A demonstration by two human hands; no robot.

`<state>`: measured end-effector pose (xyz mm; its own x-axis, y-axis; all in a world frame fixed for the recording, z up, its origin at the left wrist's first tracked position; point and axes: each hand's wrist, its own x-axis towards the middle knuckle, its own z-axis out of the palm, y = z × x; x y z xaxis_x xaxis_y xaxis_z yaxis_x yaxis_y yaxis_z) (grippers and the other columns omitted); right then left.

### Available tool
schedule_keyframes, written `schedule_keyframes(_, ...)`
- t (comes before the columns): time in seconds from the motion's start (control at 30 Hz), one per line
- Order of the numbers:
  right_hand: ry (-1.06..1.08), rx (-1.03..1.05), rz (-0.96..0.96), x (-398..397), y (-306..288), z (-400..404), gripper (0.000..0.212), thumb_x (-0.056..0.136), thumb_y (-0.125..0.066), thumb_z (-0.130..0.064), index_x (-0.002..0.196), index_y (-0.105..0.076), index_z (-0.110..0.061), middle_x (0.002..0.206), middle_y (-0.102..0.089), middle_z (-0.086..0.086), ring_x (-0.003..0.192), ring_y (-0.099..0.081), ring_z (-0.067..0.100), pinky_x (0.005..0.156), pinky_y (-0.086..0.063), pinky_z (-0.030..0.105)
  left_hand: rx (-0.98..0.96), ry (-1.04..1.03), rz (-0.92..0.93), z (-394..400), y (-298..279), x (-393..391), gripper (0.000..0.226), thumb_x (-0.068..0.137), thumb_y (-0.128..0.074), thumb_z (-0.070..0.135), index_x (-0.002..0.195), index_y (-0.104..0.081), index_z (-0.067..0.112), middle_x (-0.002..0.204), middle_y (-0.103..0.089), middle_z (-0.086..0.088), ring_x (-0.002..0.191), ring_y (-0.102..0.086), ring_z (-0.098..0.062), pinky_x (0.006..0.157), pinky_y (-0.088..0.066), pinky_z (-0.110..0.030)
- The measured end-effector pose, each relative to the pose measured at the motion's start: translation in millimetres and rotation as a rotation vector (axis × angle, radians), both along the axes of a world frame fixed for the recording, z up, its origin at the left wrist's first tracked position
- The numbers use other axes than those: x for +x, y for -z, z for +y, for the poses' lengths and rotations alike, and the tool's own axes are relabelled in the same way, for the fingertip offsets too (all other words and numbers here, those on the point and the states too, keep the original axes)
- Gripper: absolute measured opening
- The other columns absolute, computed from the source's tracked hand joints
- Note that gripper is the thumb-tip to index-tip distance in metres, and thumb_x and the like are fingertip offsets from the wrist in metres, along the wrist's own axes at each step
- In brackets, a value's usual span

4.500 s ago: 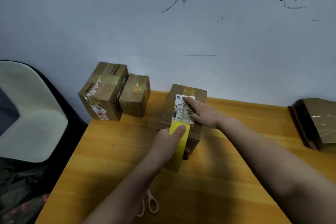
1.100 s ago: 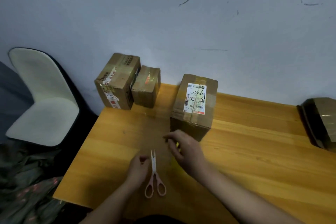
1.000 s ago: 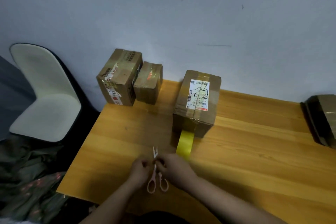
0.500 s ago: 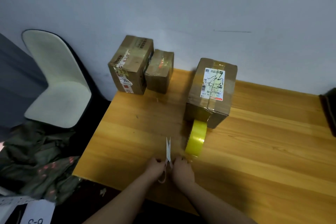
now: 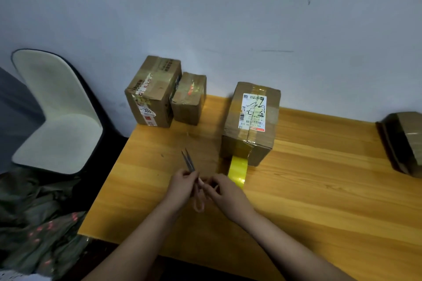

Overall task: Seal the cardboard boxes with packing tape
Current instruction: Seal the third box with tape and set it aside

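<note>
The pink handles of the scissors (image 5: 188,163) are mostly hidden between the left hand (image 5: 182,186) and right hand (image 5: 226,191), a box (image 5: 404,141) is cut off by the right edge, the label (image 5: 253,112) print is too small to read, and the table (image 5: 319,189) runs off the frame.

Yellow tape roll (image 5: 237,170), brown box (image 5: 251,121), pink-handled scissors (image 5: 194,180)

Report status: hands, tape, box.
Both hands, left and right, on the scissors. Tape roll uncut, strip stuck to labelled box. Nothing in the way.
</note>
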<state>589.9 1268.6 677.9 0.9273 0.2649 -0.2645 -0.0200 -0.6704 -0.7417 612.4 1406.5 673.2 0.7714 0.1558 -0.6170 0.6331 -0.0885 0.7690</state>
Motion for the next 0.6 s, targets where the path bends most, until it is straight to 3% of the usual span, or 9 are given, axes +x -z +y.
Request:
schedule_keyframes(0.07, 0.064, 0.224, 0.077, 4.3, -15.0, -14.1, 0.021, 0.103, -0.04, -0.022, 0.1, -0.061, -0.017, 0.092, -0.056, -0.003, 0.075, -0.053, -0.001, 0.059, -0.044, 0.019, -0.123, -0.021, -0.088, -12.1, -21.2, 7.6, 0.019, 0.101, -0.045, 0.016, 0.114, -0.053, 0.004, 0.095, -0.069, -0.009, 0.087, -0.067, -0.02, 0.077, -0.056, -0.032)
schedule_keyframes(0.13, 0.145, 0.322, 0.177, 7.7, -30.5, -31.1, 0.021, 0.101, -0.041, -0.013, 0.105, -0.061, -0.013, 0.095, -0.058, 0.001, 0.068, -0.051, -0.001, 0.051, -0.034, 0.015, -0.19, 0.012, -0.149, -25.5, -34.3, 13.0, 0.022, 0.102, -0.042, 0.016, 0.119, -0.048, 0.003, 0.104, -0.069, -0.012, 0.096, -0.067, -0.023, 0.083, -0.056, -0.034)
schedule_keyframes(0.27, 0.067, 0.325, 0.409, 12.2, -47.0, -74.2, 0.018, 0.095, -0.052, -0.024, 0.108, -0.064, -0.018, 0.095, -0.073, -0.003, 0.072, -0.051, 0.004, 0.056, -0.03, 0.021, -0.352, 0.071, -0.219, -55.1, -54.3, 11.9, 0.014, 0.103, -0.036, 0.011, 0.113, -0.042, 0.004, 0.114, -0.064, -0.022, 0.103, -0.064, -0.028, 0.079, -0.055, -0.027)
schedule_keyframes(0.37, 0.064, 0.382, 0.468, 13.1, -48.6, -98.6, 0.012, 0.092, -0.059, -0.031, 0.095, -0.065, -0.021, 0.082, -0.068, -0.003, 0.064, -0.045, 0.005, 0.052, -0.026, 0.018, -0.412, 0.139, -0.224, -73.0, -54.5, 8.9, 0.015, 0.103, -0.038, 0.015, 0.11, -0.046, 0.005, 0.109, -0.066, -0.014, 0.099, -0.064, -0.022, 0.074, -0.056, -0.022)
schedule_keyframes(0.47, 0.068, 0.273, 0.439, 12.1, -52.6, -125.5, 0.021, 0.087, -0.068, -0.041, 0.084, -0.059, -0.022, 0.069, -0.059, -0.006, 0.055, -0.04, 0.003, 0.05, -0.026, 0.018, -0.167, 0.095, -0.241, -80.8, -30.6, 10.6, 0.027, 0.1, -0.045, 0.037, 0.106, -0.055, 0.012, 0.106, -0.063, -0.005, 0.1, -0.057, -0.021, 0.084, -0.047, -0.033)
schedule_keyframes(0.53, -0.001, 0.132, 0.455, 7.9, -57.2, -150.2, 0.034, 0.082, -0.068, -0.052, 0.088, -0.056, -0.022, 0.069, -0.057, -0.009, 0.058, -0.042, 0.002, 0.054, -0.028, 0.021, 0.075, 0.012, -0.178, -81.7, -10.9, 10.8, 0.026, 0.098, -0.048, 0.034, 0.107, -0.055, 0.01, 0.105, -0.057, -0.006, 0.096, -0.052, -0.022, 0.08, -0.039, -0.03)
schedule_keyframes(0.6, -0.046, -0.007, 0.512, 2.7, -61.0, -172.5, 0.056, 0.068, -0.069, -0.069, 0.094, -0.053, -0.021, 0.073, -0.055, -0.01, 0.06, -0.044, 0.002, 0.055, -0.029, 0.02, 0.175, 0.029, -0.055, -83.7, 8.4, 10.7, 0.038, 0.093, -0.056, 0.033, 0.116, -0.053, 0.003, 0.117, -0.057, -0.013, 0.104, -0.054, -0.028, 0.088, -0.043, -0.035)
